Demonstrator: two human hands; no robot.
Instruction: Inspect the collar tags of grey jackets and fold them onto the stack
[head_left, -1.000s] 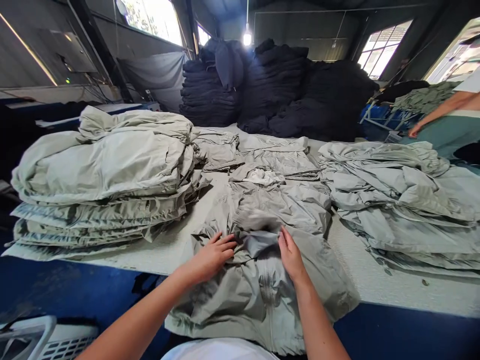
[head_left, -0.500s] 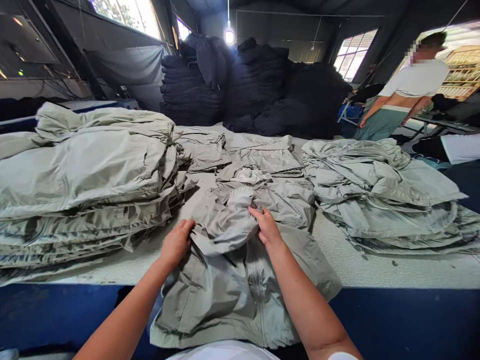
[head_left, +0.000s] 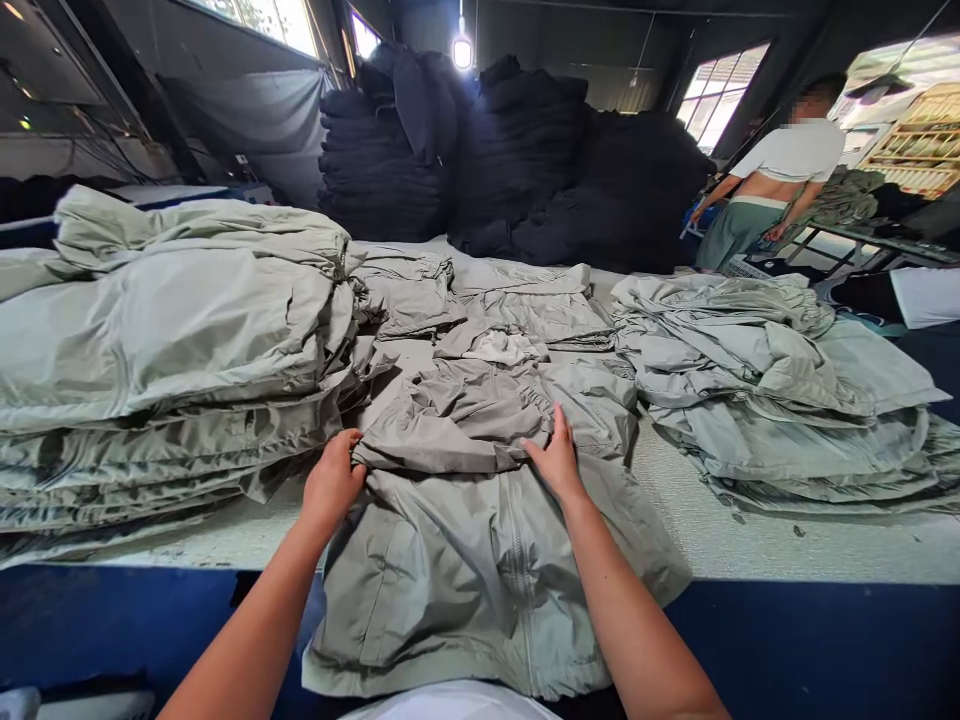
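Note:
A grey-green zip jacket lies in front of me, its lower part hanging over the table's near edge. Its sleeve is laid crosswise over the upper body, with a gathered cuff toward the right. My left hand pinches the fabric at the left end of this fold, fingers closed. On the right side, my right hand rests on the sleeve near the cuff, with thumb and fingers spread apart. The jacket's collar area lies crumpled beyond both hands.
A tall stack of similar garments rises at the left, a lower pile at the right. Folded garments lie at the back of the white table. Behind are dark cloth stacks. A person stands back right.
The bunched sleeve has been laid flatter across the jacket. My left hand has shifted left, and my right hand has moved slightly right and opened. The person at the back has moved left.

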